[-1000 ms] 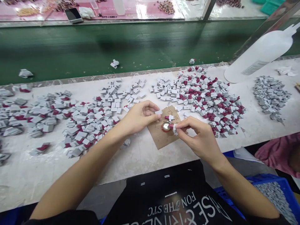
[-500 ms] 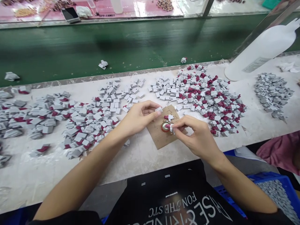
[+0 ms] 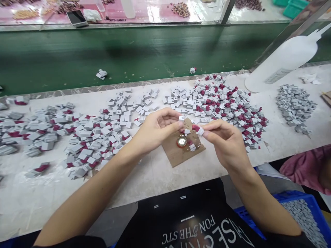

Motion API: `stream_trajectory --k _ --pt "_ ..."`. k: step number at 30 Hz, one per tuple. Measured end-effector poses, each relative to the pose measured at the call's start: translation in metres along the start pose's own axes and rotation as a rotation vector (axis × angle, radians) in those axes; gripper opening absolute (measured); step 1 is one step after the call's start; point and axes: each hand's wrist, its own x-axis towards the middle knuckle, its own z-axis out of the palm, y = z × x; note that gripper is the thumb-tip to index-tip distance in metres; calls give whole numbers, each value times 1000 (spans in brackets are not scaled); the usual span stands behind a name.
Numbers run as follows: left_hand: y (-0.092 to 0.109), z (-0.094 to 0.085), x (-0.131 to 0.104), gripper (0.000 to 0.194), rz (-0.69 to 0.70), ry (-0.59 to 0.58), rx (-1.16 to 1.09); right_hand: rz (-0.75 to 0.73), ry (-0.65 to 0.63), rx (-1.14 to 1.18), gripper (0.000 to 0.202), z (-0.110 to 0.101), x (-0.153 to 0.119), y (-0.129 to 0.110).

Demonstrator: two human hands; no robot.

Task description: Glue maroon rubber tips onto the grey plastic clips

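My left hand [image 3: 165,125] pinches a small light-grey plastic block [image 3: 181,118] between thumb and fingers, above the far edge of a brown cardboard piece [image 3: 173,156]. In the fingertips of my right hand [image 3: 229,139] is a small maroon-and-grey plastic piece [image 3: 198,130], its maroon end pointing left toward the block. The two held parts are close but apart. On the cardboard lies a bottle cap [image 3: 181,141] with a shiny surface inside. Beside it are one maroon-and-grey part [image 3: 186,132] and another such part [image 3: 192,147].
Heaps of grey and maroon parts lie left [image 3: 95,137] and right [image 3: 227,96] on the white table [image 3: 152,179]. A white squeeze bottle [image 3: 284,62] leans at the back right, near a pile of grey parts [image 3: 294,106]. Behind runs a green belt [image 3: 155,51]; a blue crate [image 3: 314,213] stands low right.
My right hand has lifted the maroon-and-grey piece from over the bottle cap, up and toward my left hand. My left hand has shifted slightly right, still pinching the block.
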Motion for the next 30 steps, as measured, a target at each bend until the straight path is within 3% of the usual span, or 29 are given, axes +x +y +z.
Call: stream_trajectory --k 4,8,20,30 --pt "11 12 1 17 34 -45 -82 54 21 218 18 -1 15 5" --pt "12 19 3 20 28 -60 -113 61 13 193 23 2 19 5" --pt "9 17 6 18 59 -104 -169 75 41 366 21 5 20 9" --pt "5 8 6 15 153 -136 -66 40 -55 157 15 2 27 6"
